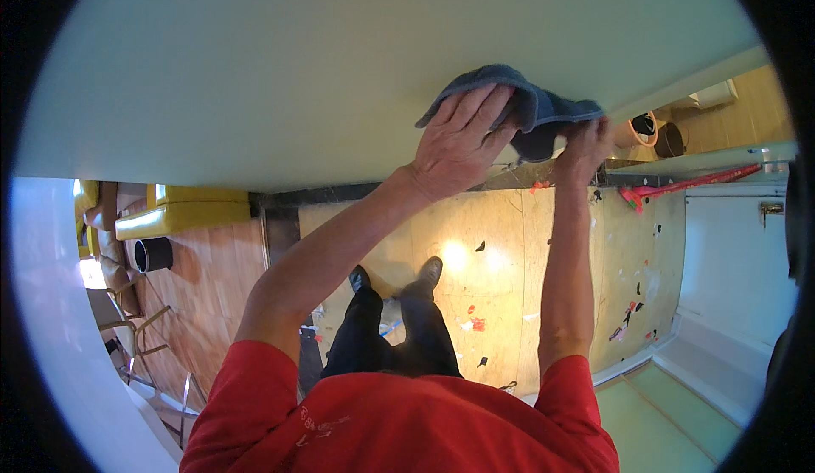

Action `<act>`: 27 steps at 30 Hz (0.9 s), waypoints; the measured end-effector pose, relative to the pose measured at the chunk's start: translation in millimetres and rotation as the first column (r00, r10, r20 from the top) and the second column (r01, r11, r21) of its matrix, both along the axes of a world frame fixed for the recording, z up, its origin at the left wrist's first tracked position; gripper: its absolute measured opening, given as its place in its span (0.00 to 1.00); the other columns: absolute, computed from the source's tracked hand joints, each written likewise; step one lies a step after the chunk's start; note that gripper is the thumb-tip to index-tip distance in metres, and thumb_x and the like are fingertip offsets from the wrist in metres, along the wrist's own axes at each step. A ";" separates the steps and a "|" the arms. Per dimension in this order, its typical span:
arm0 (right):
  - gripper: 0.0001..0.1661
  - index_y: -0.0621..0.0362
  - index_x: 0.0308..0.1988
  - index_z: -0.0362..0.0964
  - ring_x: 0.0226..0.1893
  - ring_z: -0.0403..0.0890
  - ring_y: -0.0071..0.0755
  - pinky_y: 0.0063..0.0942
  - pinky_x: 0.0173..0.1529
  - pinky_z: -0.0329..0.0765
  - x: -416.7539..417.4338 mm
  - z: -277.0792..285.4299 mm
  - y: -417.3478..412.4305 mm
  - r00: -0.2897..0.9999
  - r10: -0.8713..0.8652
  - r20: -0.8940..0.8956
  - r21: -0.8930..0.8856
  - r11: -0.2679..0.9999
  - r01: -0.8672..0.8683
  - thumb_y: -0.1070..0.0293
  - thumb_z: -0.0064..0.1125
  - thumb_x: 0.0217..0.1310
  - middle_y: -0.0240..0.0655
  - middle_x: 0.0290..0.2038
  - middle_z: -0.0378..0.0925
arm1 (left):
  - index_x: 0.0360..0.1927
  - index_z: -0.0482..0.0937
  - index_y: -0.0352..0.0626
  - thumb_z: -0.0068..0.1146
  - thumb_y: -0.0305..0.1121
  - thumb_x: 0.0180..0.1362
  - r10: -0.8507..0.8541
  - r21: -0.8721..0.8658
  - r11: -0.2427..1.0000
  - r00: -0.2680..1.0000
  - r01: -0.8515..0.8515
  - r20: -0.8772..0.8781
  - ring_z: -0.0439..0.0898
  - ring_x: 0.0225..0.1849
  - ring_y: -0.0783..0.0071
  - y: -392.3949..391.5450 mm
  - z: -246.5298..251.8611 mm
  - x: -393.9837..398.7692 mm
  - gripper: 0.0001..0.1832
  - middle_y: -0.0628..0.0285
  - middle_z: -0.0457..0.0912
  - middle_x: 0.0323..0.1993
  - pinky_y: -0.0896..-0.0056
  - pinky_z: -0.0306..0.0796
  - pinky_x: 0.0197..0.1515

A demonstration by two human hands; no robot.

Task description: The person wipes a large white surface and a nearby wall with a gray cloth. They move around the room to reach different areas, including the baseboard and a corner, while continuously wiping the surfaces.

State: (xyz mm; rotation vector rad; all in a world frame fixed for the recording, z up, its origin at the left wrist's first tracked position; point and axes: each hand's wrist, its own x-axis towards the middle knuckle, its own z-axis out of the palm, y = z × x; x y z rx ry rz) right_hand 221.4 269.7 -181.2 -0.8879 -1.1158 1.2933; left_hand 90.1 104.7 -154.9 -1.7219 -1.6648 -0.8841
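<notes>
A dark blue-grey cloth lies bunched against a broad pale green panel, close to the panel's right-hand edge. My left hand presses the cloth on the panel, its fingers spread over the folds and the thumb tucked under one. The cloth's other end reaches my right hand, slightly blurred, whose fingers hold it by the panel's edge. Part of the cloth hangs down between the two hands.
Scraps litter the wooden floor around my shoes. A red pole lies at right, near a white door. Beyond the panel stand an orange bucket and a dark bucket. Left are a yellow sofa, a black bin and chairs.
</notes>
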 end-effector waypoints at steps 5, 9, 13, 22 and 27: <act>0.17 0.66 0.44 0.68 0.29 0.75 0.24 0.22 0.34 0.74 -9.6 80.0 6.2 0.992 -0.121 -0.024 0.406 0.906 0.121 0.60 0.55 0.68 0.36 0.33 0.76 | 0.42 0.85 0.48 0.56 0.35 0.54 0.024 0.184 0.983 1.000 -0.023 -0.006 0.69 0.63 0.59 4.5 39.3 -8.8 0.13 0.55 0.75 0.58 0.60 0.62 0.61; 0.18 0.65 0.42 0.68 0.37 0.78 0.31 0.28 0.45 0.75 -1.8 73.9 10.2 0.867 -0.440 0.232 0.677 0.713 0.181 0.59 0.57 0.66 0.38 0.37 0.75 | 0.43 0.85 0.52 0.60 0.33 0.51 -0.017 0.223 0.974 0.998 0.030 -0.063 0.70 0.61 0.55 10.7 38.8 -15.8 0.14 0.53 0.74 0.58 0.57 0.63 0.59; 0.19 0.64 0.42 0.68 0.36 0.73 0.37 0.35 0.46 0.71 6.3 22.8 14.3 0.674 -0.614 0.412 0.700 0.687 0.198 0.58 0.57 0.63 0.41 0.36 0.72 | 0.46 0.84 0.54 0.58 0.33 0.52 -0.060 0.141 0.987 0.994 0.074 -0.095 0.71 0.61 0.61 6.7 21.8 -20.4 0.16 0.58 0.74 0.60 0.61 0.62 0.60; 0.22 0.66 0.47 0.65 0.42 0.73 0.40 0.35 0.49 0.71 12.7 -83.8 14.1 0.859 -0.265 0.438 0.488 0.872 0.020 0.75 0.58 0.49 0.45 0.43 0.69 | 0.50 0.82 0.53 0.54 0.33 0.55 -0.110 -0.071 0.992 0.987 0.102 -0.115 0.69 0.62 0.65 -5.2 -43.4 -23.7 0.18 0.61 0.74 0.60 0.62 0.61 0.61; 0.27 0.67 0.51 0.64 0.42 0.74 0.39 0.33 0.48 0.72 17.0 -112.5 13.8 0.843 -0.270 0.465 0.505 0.863 -0.002 0.74 0.62 0.50 0.44 0.44 0.68 | 0.51 0.82 0.50 0.54 0.33 0.55 -0.151 -0.102 0.985 0.982 0.140 -0.114 0.69 0.62 0.65 -1.9 -76.7 -22.9 0.18 0.60 0.75 0.59 0.61 0.62 0.60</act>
